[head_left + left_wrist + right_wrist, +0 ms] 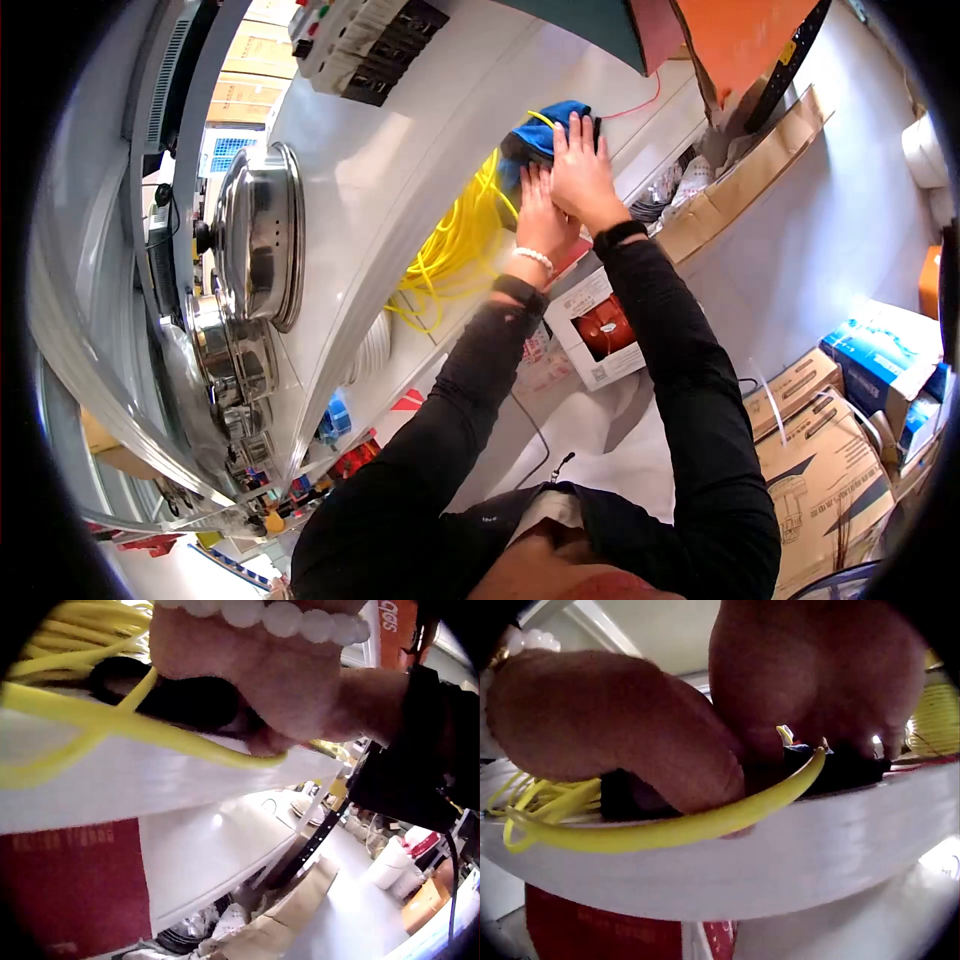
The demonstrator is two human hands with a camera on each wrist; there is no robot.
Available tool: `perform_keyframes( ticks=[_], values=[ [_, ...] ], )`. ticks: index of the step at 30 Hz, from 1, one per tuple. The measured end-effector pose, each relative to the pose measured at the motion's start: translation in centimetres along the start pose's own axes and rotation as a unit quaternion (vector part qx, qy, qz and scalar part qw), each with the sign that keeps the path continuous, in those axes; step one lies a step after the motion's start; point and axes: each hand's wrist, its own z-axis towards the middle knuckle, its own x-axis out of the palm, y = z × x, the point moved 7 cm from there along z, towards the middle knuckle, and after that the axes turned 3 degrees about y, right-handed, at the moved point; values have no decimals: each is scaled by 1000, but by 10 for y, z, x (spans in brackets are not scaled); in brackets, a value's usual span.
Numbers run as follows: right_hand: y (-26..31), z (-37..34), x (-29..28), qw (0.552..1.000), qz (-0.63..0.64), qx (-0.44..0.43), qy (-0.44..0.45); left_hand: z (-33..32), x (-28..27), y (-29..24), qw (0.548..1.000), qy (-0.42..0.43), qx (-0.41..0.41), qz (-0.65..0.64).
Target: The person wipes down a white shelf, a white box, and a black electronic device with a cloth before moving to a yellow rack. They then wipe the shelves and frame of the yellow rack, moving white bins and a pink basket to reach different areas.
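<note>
On a white shelf lies a blue and black cloth-like item [568, 112]. My right hand [587, 178] rests on it with fingers extended. Touching its near edge is my left hand [543, 215], fingers stretched forward, a white bead bracelet [533, 258] at the wrist. The hands lie side by side. Coiled yellow cable [455, 245] sits to their left. In the left wrist view, one yellow strand [172, 740] passes under the left hand [255, 675], near a black part. The right wrist view has a yellow strand [667, 832] before both hands; the right hand's [817, 667] fingertips are hidden.
Metal pots [262, 235] and a breaker-like device [365, 45] stand on the shelf at left. Below the forearms is a white box with a red picture [603, 327]. An open cardboard box [735, 205] is at right, with more cartons [825, 480] lower right.
</note>
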Motion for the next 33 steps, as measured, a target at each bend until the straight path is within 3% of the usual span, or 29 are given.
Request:
perform_keyframes(
  ticks=[4, 5, 6, 7, 8, 10, 11, 12, 13, 14, 16, 17, 18, 19, 21, 22, 23, 26, 29, 31, 33],
  values=[
    [5, 45, -9, 999, 14, -22, 42, 32, -7, 26, 983, 31, -13, -179],
    [9, 57, -8, 998, 4, -27, 49, 40, 2, 46, 971, 12, -32, -238],
    [12, 71, -7, 998, -7, -34, 55, 47, -18, 44, 970, -68, -12, -232],
    [18, 82, -6, 985, -38, -37, 161, 55, -13, 52, 966, 25, -71, -246],
    [20, 96, 4, 989, 6, -53, 138, 59, -10, 62, 951, 116, -132, -256],
    [29, 130, 36, 978, -28, -108, 178, 75, 47, 112, 933, 53, -111, -338],
    [43, 154, 52, 974, 103, -163, -118, 81, 73, 134, 921, 24, -97, -376],
    [46, 161, 52, 977, 79, -176, -97, 80, 34, 109, 986, 3, -88, -144],
    [49, 167, 50, 977, 55, -189, -77, 82, 37, 111, 989, 26, -107, -99],
    [47, 159, 44, 975, 29, -189, -111, 83, 42, 114, 990, 51, -123, -53],
    [42, 131, 11, 985, -15, -135, 108, 72, -34, 69, 974, 114, -188, -62],
    [34, 127, 14, 980, -27, -139, 142, 70, -38, 65, 967, 140, -207, -51],
    [25, 122, 17, 973, -39, -144, 176, 69, -36, 61, 947, 226, -218, -70],
    [13, 110, 0, 971, -75, -116, 193, 70, -32, 61, 945, 235, -217, -75],
    [-18, 82, -23, 989, -49, -83, 111, 73, 0, 64, 956, 212, -189, -76],
    [-37, 73, -30, 993, -36, -67, 85, 73, -6, 49, 980, 138, -128, -64],
    [-58, 66, -33, 993, -16, -32, 109, 75, -2, 35, 983, 132, -96, -82],
    [-99, 65, -62, 983, -123, 2, 136, 95, -7, -3, 986, 96, -8, -139],
    [-108, 98, -64, 980, -172, -48, 87, 145, 12, 7, 978, 67, 109, -164],
    [-106, 118, -61, 985, -169, 10, 38, 164, 9, 20, 978, 58, 91, -178],
    [-102, 113, -61, 990, -125, 18, -70, 164, 5, 26, 983, 51, 43, -170]
  ],
)
